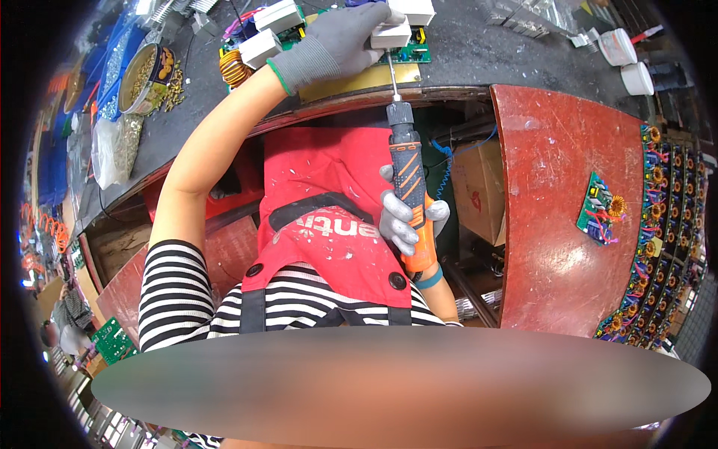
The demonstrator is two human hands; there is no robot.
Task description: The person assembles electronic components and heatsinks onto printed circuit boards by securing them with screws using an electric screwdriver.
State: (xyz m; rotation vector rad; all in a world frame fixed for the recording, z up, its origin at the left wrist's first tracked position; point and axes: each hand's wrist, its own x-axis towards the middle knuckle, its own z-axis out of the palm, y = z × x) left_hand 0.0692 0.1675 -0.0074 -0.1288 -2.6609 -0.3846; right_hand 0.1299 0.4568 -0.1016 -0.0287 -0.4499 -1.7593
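My right hand (pixel 410 221), in a pale-grey glove, is wrapped around an orange-and-black electric screwdriver (pixel 407 168). Its long thin bit points away from me, and the tip meets the near side of a white block (pixel 390 35) on a green circuit board (pixel 420 54). My left hand (pixel 340 41), in a grey glove with a green cuff edge, reaches across from the left. Its fingers and thumb close about that block's left side; part of the grip is hidden behind the hand. More white blocks (pixel 278 15) and a copper coil (pixel 235 69) sit left of my left hand.
A tub of small brass-coloured parts (pixel 142 78) stands at left, some spilled beside it. White cups (pixel 637 78) are at far right. One loose circuit board (pixel 600 208) lies on the red panel (pixel 538 247), beside rows of similar boards (pixel 673 217). A cardboard box (pixel 479 187) is under the bench.
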